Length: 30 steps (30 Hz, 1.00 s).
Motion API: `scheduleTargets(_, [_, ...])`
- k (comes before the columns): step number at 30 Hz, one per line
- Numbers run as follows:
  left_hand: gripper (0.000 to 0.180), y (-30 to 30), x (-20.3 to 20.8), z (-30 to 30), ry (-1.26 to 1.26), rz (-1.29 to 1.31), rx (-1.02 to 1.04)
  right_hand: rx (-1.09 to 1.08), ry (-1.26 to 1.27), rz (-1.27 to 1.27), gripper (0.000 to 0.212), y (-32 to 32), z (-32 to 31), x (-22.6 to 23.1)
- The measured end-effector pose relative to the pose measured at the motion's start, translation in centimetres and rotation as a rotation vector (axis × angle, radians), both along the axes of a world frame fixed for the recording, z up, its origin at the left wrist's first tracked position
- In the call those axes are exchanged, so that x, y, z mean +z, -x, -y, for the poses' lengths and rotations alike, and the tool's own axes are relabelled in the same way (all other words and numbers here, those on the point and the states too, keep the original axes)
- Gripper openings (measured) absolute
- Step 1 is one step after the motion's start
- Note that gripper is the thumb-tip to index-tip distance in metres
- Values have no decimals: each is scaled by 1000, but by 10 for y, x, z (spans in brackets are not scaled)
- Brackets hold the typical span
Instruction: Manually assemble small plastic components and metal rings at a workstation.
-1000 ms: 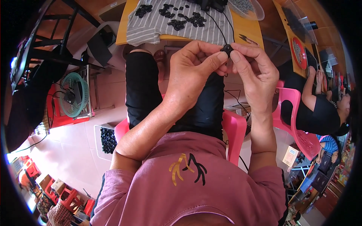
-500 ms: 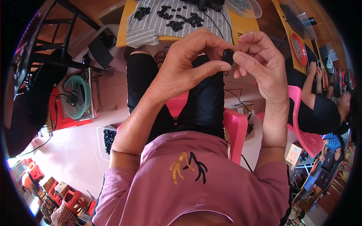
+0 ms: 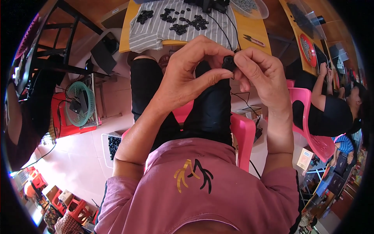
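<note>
Above my lap, my left hand [image 3: 194, 70] pinches a small round black plastic part [image 3: 228, 62] between thumb and fingers. My right hand [image 3: 261, 72] meets it from the right, thumb and forefinger pressed together against its edge. Anything between those right fingertips is hidden. Beyond my hands, several small black parts [image 3: 179, 29] lie in loose clusters on a grey striped cloth [image 3: 146, 37], which drapes over the front of a yellow wooden table [image 3: 249, 29].
Red-handled thread snips [image 3: 254, 40] lie on the table's right side, near a clear tub [image 3: 266, 11] of small metal pieces. Black cables [image 3: 222, 27] run down over the cloth. A green basket [image 3: 92, 103] stands at left. A co-worker sits at right on a pink chair [image 3: 306, 113].
Both hands have shifted slightly left and down with the black part. The right fingers, spread before, have closed together against it. The snips have come into view.
</note>
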<state>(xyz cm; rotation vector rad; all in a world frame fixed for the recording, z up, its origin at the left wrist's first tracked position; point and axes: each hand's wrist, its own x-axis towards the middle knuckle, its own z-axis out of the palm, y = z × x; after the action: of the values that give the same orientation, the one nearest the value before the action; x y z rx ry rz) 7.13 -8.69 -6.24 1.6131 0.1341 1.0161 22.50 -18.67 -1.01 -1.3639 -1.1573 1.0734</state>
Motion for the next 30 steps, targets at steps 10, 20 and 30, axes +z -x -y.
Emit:
scheduleTargets(10, [30,8,4,-5,-166,-106,111,44,79,-76,20,7,-5,-10])
scheduleTargets(20, [26,2,-11,-32,-107,-100,-5,118,74,-289,22,-2,-28,-33])
scheduleTargets(30, [38,-36,-43,-61,195,-185,82,-92,131,-292,25,-56,-97,-49])
